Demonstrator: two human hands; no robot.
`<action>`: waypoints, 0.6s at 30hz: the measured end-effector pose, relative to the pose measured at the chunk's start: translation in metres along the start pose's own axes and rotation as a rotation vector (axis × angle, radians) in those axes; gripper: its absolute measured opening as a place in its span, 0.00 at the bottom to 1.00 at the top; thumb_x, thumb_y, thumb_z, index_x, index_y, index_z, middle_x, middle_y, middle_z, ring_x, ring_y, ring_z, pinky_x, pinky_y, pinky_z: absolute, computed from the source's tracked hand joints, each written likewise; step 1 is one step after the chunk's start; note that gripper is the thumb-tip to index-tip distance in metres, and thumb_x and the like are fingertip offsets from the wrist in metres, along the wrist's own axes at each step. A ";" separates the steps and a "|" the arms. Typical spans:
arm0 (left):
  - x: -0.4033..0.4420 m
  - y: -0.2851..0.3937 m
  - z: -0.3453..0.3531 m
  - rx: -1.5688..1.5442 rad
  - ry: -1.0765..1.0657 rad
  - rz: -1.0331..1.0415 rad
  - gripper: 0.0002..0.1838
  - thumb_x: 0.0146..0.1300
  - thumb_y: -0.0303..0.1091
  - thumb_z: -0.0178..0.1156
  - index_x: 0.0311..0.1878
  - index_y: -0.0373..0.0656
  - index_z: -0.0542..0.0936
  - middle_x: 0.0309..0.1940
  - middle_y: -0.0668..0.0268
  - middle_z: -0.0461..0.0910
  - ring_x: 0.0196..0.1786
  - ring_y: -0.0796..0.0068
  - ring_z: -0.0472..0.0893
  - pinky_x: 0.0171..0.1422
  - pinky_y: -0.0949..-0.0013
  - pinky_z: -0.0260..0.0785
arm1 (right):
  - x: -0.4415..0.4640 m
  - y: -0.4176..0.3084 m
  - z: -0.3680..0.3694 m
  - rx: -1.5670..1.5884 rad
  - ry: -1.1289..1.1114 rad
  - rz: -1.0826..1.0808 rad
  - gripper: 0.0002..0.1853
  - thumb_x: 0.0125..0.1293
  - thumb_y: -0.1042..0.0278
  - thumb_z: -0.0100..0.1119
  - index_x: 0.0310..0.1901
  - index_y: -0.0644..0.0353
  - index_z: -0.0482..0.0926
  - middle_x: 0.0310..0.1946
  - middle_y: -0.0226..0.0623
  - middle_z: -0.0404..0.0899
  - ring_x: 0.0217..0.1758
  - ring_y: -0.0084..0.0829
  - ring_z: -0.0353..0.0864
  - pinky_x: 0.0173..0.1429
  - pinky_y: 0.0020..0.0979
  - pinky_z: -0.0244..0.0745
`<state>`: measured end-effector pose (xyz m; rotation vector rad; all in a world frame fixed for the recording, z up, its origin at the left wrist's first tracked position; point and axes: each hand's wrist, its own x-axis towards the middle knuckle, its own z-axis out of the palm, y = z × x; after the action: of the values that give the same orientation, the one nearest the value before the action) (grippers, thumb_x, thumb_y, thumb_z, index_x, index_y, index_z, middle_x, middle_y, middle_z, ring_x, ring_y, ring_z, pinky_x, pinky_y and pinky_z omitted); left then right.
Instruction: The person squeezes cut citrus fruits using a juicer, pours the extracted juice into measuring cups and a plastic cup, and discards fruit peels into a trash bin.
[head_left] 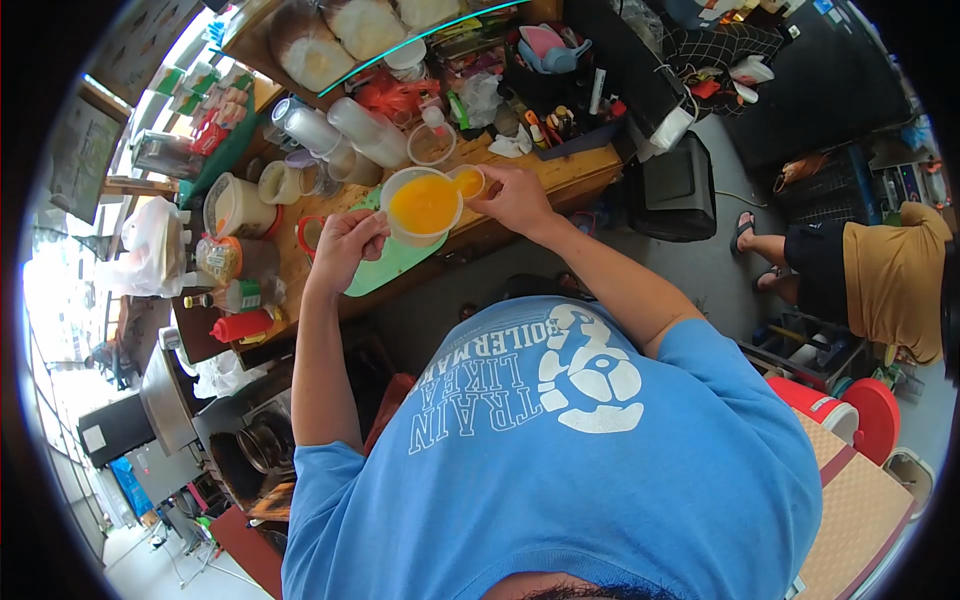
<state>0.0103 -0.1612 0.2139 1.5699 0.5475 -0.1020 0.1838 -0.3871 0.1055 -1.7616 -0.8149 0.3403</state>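
Observation:
A round clear bowl (424, 206) of orange-yellow liquid is held over the wooden counter, above a green board (376, 268). My left hand (350, 243) pinches the bowl's rim at its left side. A small clear cup (469, 182), also with orange-yellow liquid, is in my right hand (515, 200), at the bowl's upper right edge. The cup appears tilted toward the bowl. Just beyond the bowl, a clear round container (432, 143) sits on the counter.
Stacked plastic cups (365, 130), a white tub (238, 207), a jar (222, 258) and a red squeeze bottle (240, 326) stand along the counter (572, 178). A black bin (672, 190) is right of it. Another person (890, 280) is at the far right.

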 end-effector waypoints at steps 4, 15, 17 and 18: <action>0.000 0.001 0.000 -0.008 0.003 -0.001 0.14 0.74 0.32 0.55 0.32 0.34 0.79 0.21 0.72 0.73 0.22 0.86 0.65 0.27 0.78 0.54 | 0.001 0.001 0.001 -0.014 -0.003 -0.001 0.25 0.50 0.63 0.76 0.52 0.58 0.85 0.30 0.42 0.86 0.28 0.33 0.85 0.37 0.33 0.78; -0.005 0.002 0.001 -0.014 0.028 0.006 0.15 0.74 0.34 0.57 0.31 0.34 0.80 0.21 0.72 0.72 0.22 0.87 0.64 0.26 0.78 0.53 | 0.005 0.002 0.004 -0.007 0.002 -0.031 0.25 0.50 0.63 0.77 0.52 0.56 0.85 0.30 0.41 0.86 0.29 0.33 0.86 0.37 0.33 0.78; -0.006 0.001 0.001 -0.018 0.039 0.004 0.15 0.74 0.34 0.57 0.31 0.34 0.80 0.21 0.72 0.72 0.22 0.87 0.64 0.26 0.78 0.53 | 0.005 0.001 0.004 -0.004 0.005 -0.025 0.23 0.50 0.63 0.76 0.50 0.56 0.85 0.30 0.41 0.86 0.29 0.33 0.86 0.37 0.33 0.78; -0.006 0.000 0.001 -0.021 0.050 0.002 0.15 0.74 0.34 0.57 0.31 0.34 0.80 0.21 0.72 0.72 0.22 0.87 0.64 0.26 0.79 0.53 | 0.004 0.000 0.004 -0.005 0.004 -0.026 0.23 0.50 0.63 0.76 0.50 0.56 0.85 0.30 0.41 0.86 0.29 0.33 0.86 0.37 0.33 0.78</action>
<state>0.0054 -0.1638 0.2166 1.5561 0.5848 -0.0551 0.1844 -0.3810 0.1045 -1.7537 -0.8360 0.3180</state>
